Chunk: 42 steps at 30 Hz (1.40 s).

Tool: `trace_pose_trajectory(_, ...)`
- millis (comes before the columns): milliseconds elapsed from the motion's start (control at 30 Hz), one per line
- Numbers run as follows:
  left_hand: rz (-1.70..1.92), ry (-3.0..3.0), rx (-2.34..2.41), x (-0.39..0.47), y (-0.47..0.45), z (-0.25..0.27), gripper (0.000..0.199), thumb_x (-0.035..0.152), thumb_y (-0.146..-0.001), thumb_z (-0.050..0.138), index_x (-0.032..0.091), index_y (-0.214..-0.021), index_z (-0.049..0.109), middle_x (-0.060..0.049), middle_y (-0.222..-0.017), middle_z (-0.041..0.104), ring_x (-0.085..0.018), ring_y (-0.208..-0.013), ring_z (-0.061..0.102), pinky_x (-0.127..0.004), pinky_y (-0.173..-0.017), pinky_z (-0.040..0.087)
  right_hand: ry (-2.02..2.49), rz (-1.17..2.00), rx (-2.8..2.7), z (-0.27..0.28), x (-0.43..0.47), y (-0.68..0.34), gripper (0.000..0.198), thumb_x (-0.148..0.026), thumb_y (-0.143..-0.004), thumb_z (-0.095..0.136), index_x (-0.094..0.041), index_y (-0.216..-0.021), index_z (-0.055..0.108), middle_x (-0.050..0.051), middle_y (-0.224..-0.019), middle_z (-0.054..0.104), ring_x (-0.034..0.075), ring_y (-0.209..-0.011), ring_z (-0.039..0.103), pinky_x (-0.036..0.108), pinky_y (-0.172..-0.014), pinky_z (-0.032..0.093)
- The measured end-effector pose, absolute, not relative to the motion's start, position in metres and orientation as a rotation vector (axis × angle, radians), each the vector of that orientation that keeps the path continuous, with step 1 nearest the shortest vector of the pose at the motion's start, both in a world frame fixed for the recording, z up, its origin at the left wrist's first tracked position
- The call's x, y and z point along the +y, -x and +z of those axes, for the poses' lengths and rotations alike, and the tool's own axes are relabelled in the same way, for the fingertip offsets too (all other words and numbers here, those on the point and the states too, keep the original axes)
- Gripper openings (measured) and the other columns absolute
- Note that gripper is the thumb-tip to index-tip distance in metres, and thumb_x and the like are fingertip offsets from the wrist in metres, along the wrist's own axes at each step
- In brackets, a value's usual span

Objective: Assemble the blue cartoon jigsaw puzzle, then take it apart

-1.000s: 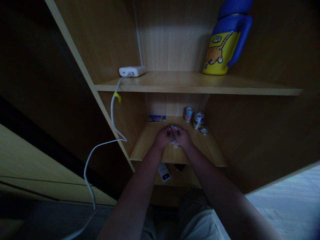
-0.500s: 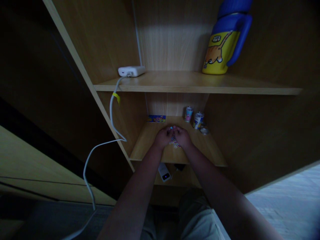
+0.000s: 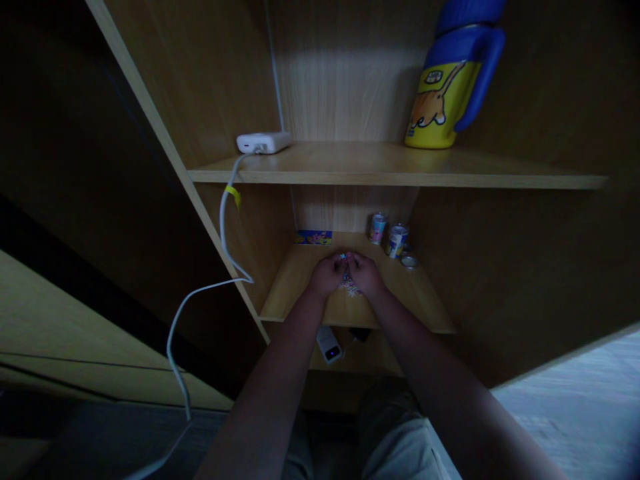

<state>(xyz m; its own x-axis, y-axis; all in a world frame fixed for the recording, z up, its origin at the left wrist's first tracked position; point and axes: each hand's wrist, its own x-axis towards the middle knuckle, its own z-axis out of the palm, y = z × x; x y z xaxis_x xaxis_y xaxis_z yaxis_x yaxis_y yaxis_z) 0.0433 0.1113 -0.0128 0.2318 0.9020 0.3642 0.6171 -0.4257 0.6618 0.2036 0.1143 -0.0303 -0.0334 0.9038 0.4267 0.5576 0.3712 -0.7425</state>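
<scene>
My left hand and my right hand meet over the lower shelf, fingertips pinched close together. Between them is a tiny light-blue piece that looks like a jigsaw puzzle piece. The fingers of both hands seem closed on it, though they partly cover it. Just below and between the hands lies a pile of small multicoloured pieces, partly hidden by my right hand. Behind my hands, a colourful picture card lies flat near the back wall.
Two small printed cans, one pink and blue and one blue and white, stand at the back right beside a round metal lid. Above are a white power bank with a hanging cable and a yellow-blue bottle. A white device lies below.
Almost nothing differs. Both hands stay together at the same place, with only a very slight shift of the fingers around the light-blue piece.
</scene>
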Motion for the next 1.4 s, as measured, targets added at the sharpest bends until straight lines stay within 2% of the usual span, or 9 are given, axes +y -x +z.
trace_pose_trajectory(267, 1.053, -2.127, 1.4, 0.1112, -0.0431, -0.0136, 0.022, 0.031, -0.103, 0.059, 0.021, -0.095, 0.076, -0.006, -0.09, 0.08, -0.023, -0.083, 0.073, -0.033, -0.08, 0.054, 1.29, 0.467, -1.729, -0.0278, 0.1138, -0.203, 0.046, -0.049, -0.112, 0.04, -0.025, -0.096, 0.076, 0.007, -0.094, 0.082, 0.023, -0.085, 0.074, 0.033, -0.084, 0.053)
trace_pose_trajectory(700, 1.043, -2.139, 1.404, 0.1115, -0.0426, -0.0134, 0.021, 0.031, -0.102, 0.058, 0.021, -0.09, 0.074, -0.006, -0.085, 0.077, -0.023, -0.079, 0.069, -0.032, -0.076, 0.052, 1.289, 0.432, -1.731, -0.0302, 0.1149, -0.2023, 0.046, -0.049, -0.113, 0.04, -0.025, -0.095, 0.075, 0.008, -0.096, 0.081, 0.023, -0.088, 0.074, 0.033, -0.084, 0.051)
trace_pose_trajectory(1267, 1.014, -2.121, 1.444, 0.1096, -0.0434, -0.0116, 0.022, 0.03, -0.102, 0.059, 0.021, -0.091, 0.075, -0.005, -0.088, 0.079, -0.022, -0.082, 0.071, -0.032, -0.081, 0.053, 1.337, 0.435, -1.757, -0.0253, 0.1123, -0.2026, 0.043, -0.045, -0.113, 0.042, -0.025, -0.095, 0.075, 0.006, -0.09, 0.079, 0.022, -0.082, 0.072, 0.031, -0.08, 0.05)
trace_pose_trajectory(1400, 1.026, -2.126, 1.411, 0.1122, -0.0433, -0.014, 0.02, 0.029, -0.101, 0.059, 0.021, -0.09, 0.074, -0.005, -0.088, 0.078, -0.021, -0.082, 0.071, -0.032, -0.082, 0.054, 1.339, 0.432, -1.749, -0.026, 0.1131, -0.2024, 0.043, -0.044, -0.114, 0.042, -0.024, -0.097, 0.076, 0.007, -0.093, 0.08, 0.022, -0.085, 0.073, 0.032, -0.083, 0.051)
